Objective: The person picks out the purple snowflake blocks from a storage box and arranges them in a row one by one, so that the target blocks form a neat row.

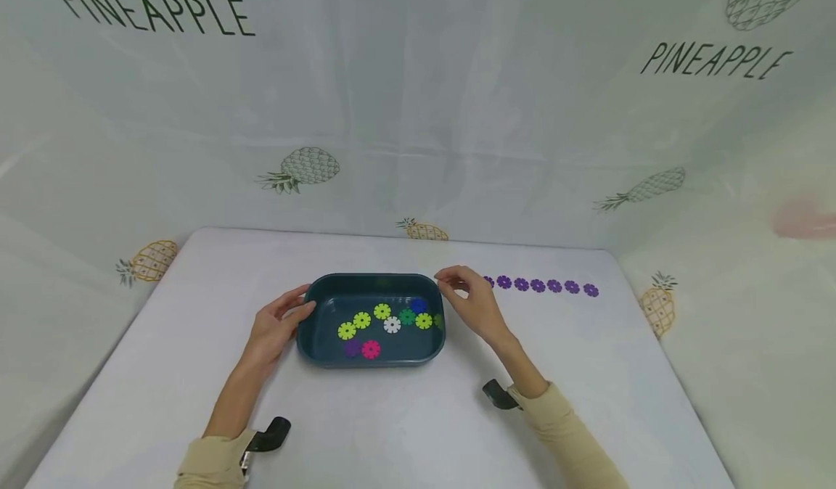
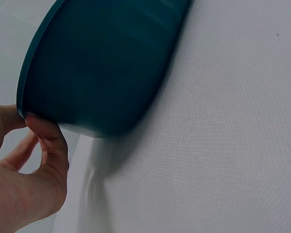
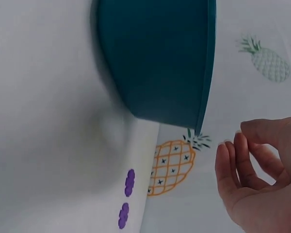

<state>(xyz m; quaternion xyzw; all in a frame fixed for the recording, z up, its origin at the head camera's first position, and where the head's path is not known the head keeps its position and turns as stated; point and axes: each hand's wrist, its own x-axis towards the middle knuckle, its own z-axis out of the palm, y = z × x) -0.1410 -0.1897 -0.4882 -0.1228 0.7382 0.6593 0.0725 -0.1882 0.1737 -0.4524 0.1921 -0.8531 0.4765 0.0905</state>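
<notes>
A dark teal tray point(image 1: 405, 348) holds several notched plastic snowflake discs: yellow-green point(image 1: 362, 320), a white one point(image 1: 392, 324), a pink one point(image 1: 371, 349), a purple one point(image 1: 353, 347), plus green and blue. At the tray's left end my left hand point(image 1: 269, 335) pinches the rim; the left wrist view shows thumb and fingers at the tray's edge point(image 2: 23, 87). My right hand point(image 1: 475, 307) hovers by the upper right corner, fingers loosely bent. In the right wrist view that hand point(image 3: 262, 170) stands apart from the tray point(image 3: 155, 63), with nothing visible between thumb and fingertips.
A row of several purple snowflake discs point(image 1: 538, 286) lies on the white table point(image 1: 366, 431), right of the tray and behind the right hand. Behind the table's far edge hangs a pale cloth point(image 1: 418, 112) printed with pineapples. Both wrists carry a black camera mount point(image 1: 499, 395).
</notes>
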